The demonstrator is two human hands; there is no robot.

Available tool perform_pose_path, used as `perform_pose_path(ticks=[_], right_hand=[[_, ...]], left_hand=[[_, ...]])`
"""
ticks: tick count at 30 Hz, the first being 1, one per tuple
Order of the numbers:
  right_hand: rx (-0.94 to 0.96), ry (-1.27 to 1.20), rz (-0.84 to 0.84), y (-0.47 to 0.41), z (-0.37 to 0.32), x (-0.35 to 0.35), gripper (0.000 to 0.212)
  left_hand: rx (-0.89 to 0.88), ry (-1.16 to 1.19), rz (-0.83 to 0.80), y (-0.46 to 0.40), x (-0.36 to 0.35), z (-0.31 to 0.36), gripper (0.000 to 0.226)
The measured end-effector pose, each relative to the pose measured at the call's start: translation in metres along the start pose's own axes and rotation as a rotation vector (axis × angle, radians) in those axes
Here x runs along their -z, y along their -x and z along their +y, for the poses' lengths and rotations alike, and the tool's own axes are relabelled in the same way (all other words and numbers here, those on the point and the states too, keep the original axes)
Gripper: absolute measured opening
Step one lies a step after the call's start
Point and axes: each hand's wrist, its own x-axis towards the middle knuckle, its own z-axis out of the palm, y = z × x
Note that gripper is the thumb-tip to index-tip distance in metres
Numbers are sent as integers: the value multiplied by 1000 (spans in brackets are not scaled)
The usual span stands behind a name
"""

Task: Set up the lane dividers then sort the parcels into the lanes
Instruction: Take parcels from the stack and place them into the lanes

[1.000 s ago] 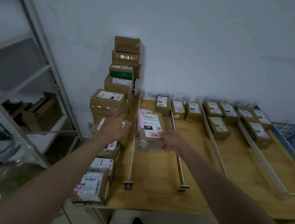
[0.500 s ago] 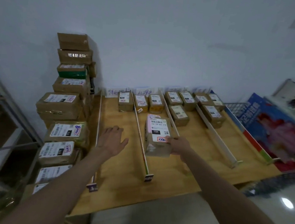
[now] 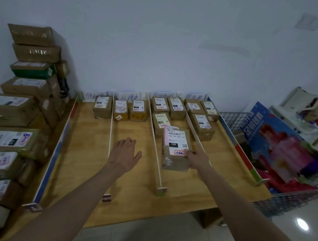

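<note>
My right hand (image 3: 197,159) grips a brown parcel (image 3: 175,148) with a white label marked 15H, held over the third lane of the wooden table (image 3: 128,194). My left hand (image 3: 125,154) hovers open, fingers spread, over the second lane. Thin white lane dividers (image 3: 156,147) run from the wall toward the table's front edge. Small parcels (image 3: 137,111) sit at the far end of each lane, below handwritten paper signs (image 3: 129,97) on the wall.
Stacks of unsorted cardboard parcels (image 3: 12,140) fill the left side, piled high against the wall. A wire basket (image 3: 233,119) and a blue and pink poster board (image 3: 278,148) lie to the right of the table. A cluttered white shelf (image 3: 308,112) stands at far right.
My right hand has carried the parcel rightward from the second lane's divider to the third lane. My left hand has left the stacked parcels and now hovers over the table. The view has swung right.
</note>
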Motion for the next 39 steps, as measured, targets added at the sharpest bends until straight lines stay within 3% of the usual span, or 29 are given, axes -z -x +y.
perform_pose_path(ticks=[7, 15, 26, 39], right_hand=[[26, 126, 12, -58, 25, 54, 39], [3, 166, 0, -135, 31, 67, 43], [40, 321, -66, -281, -7, 31, 42], [-84, 400, -166, -391, -11, -35, 31]], left_hand=[[36, -18, -1, -34, -13, 61, 58], [43, -16, -2, -100, -34, 87, 55], [121, 42, 10, -232, -67, 81, 48], [170, 69, 44, -318, -92, 57, 52]])
